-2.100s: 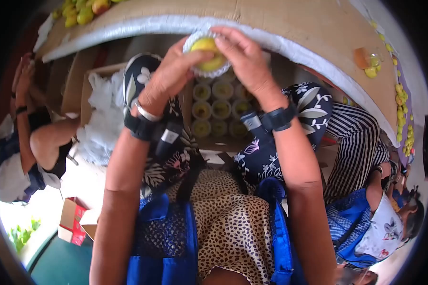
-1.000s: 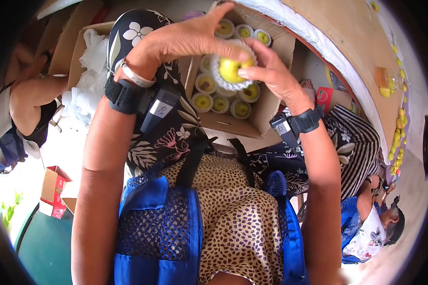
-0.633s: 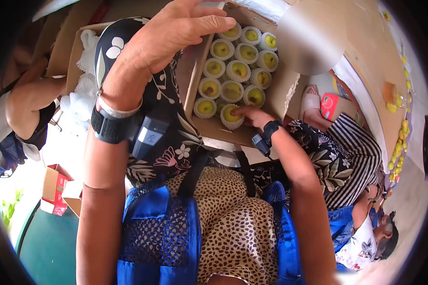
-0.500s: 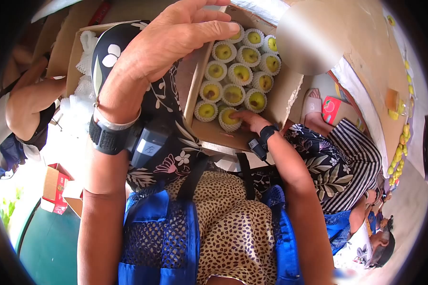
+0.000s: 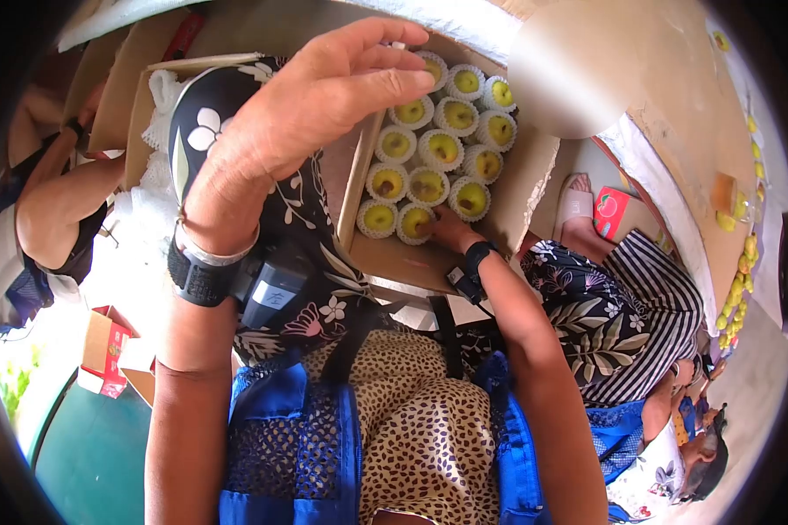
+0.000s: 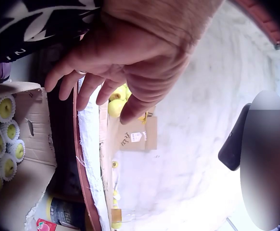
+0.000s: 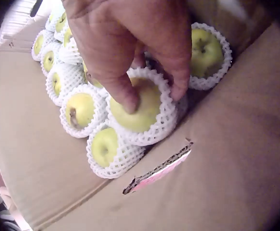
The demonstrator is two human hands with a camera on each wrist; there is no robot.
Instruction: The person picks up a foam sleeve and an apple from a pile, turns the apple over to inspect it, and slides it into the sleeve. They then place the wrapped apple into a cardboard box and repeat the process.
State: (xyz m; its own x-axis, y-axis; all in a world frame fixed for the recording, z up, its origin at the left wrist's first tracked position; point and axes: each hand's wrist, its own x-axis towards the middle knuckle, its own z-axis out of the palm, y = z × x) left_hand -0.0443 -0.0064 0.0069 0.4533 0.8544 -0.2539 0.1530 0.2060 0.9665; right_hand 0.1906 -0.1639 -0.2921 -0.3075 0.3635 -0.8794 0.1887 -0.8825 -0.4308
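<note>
My right hand [image 5: 451, 229] reaches down into a cardboard box. In the right wrist view its thumb and fingers pinch a yellow-green apple [image 7: 142, 115] in a white foam net, thumb on the fruit and fingertips at the net's edge. That apple sits at the box's near end, beside another netted apple [image 5: 377, 219]. Rows of similar apples [image 5: 440, 150] fill the box behind it. Above the box's left side, my left hand [image 5: 328, 92] hangs in the air with fingers extended and nothing held. The left wrist view shows its palm side [image 6: 140, 62] and spread fingers.
The cardboard box [image 5: 530, 188] stands between the knees. White foam nets [image 5: 153, 214] fill a carton at left. A covered table [image 5: 657, 96] with loose yellow fruit [image 5: 744, 262] borders the right. A seated person's leg [image 5: 61, 210] is at left; striped trousers [image 5: 652, 297] at right.
The netted apple has gone from between both hands down into the box, lowered by my right hand. My left hand has let go and moved left, staying raised.
</note>
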